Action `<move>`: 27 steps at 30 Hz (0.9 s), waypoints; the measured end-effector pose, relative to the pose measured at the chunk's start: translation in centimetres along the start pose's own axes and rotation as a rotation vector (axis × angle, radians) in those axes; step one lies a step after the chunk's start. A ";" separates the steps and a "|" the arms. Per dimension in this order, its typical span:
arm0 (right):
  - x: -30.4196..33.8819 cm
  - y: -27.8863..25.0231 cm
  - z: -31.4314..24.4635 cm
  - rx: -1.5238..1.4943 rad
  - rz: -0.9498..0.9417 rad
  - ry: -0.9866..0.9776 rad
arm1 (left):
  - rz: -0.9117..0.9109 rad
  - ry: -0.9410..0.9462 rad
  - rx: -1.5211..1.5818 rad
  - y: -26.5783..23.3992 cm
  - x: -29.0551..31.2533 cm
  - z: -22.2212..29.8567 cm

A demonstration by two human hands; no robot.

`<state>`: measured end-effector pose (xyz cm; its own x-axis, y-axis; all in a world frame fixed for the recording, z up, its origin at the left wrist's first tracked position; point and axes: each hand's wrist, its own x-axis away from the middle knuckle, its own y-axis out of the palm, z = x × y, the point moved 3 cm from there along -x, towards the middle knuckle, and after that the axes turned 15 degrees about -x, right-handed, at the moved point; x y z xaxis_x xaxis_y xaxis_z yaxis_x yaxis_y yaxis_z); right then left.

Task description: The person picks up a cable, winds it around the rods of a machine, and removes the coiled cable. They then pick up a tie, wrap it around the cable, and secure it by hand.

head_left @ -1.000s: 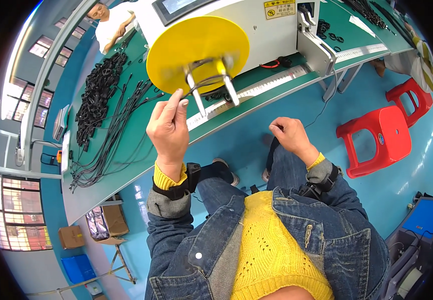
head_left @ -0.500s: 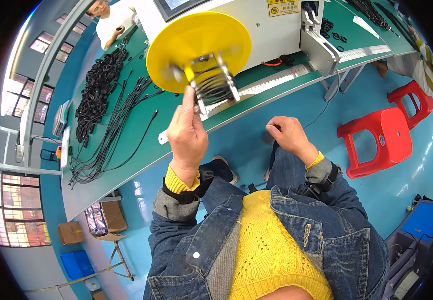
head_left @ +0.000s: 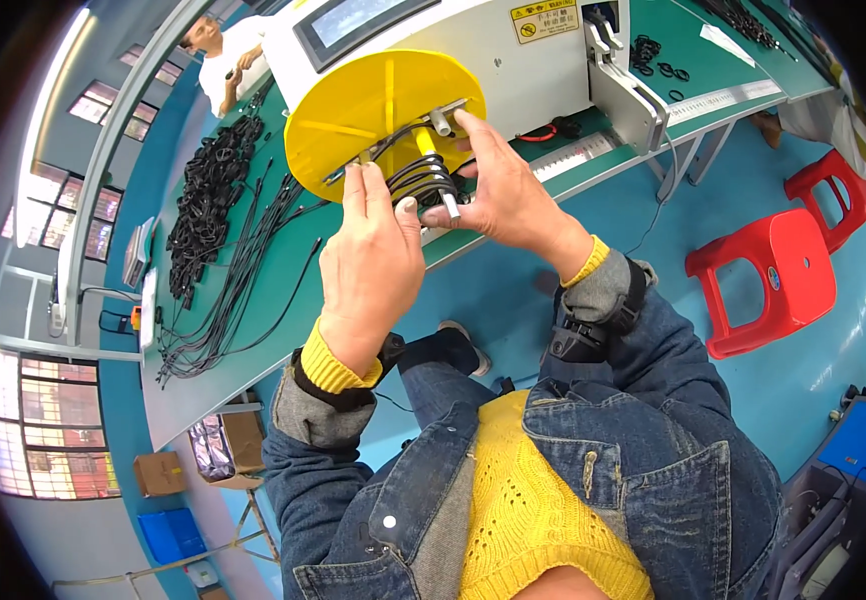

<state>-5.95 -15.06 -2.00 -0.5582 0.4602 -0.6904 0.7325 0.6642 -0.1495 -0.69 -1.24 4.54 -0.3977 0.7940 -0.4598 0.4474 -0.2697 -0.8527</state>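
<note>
A coil of black cable [head_left: 419, 181] is looped around the metal pegs of a winding machine's yellow disc [head_left: 338, 115]. My left hand [head_left: 371, 255] is closed at the coil's left side, fingertips near the disc and thumb by the loops. On the other side my right hand [head_left: 518, 195] curves around the coil, its index finger up by a metal peg [head_left: 441, 122] and its thumb low beside the silver peg end [head_left: 451, 205]. Part of the coil is hidden behind my fingers.
Left on the green table [head_left: 263, 345] lie loose black cables [head_left: 238, 270] and a heap of coiled ones [head_left: 215, 190]. The white machine body [head_left: 513, 75] stands behind the disc. Two red stools [head_left: 778, 270] are to the right. A person [head_left: 238, 60] is at far left.
The disc, blurred before, now looks still, with its pegs in a different position. My right hand has risen from near my lap to the coil. My left hand has shifted slightly along it.
</note>
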 end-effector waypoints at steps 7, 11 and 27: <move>-0.6 0.2 0.0 -0.191 -0.146 0.182 | 0.041 0.195 0.229 2.5 -0.7 -2.2; -0.9 0.5 0.2 -0.242 -0.153 0.088 | 0.035 0.095 0.440 1.9 -0.8 -1.7; 2.0 2.1 -3.0 -0.093 0.110 0.035 | -0.025 0.105 0.305 0.7 -0.7 -0.2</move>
<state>-6.66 -10.94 -1.54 -0.4911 0.5524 -0.6735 0.7514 0.6598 -0.0068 0.07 -1.93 4.28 -0.3135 0.8502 -0.4230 0.1712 -0.3876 -0.9058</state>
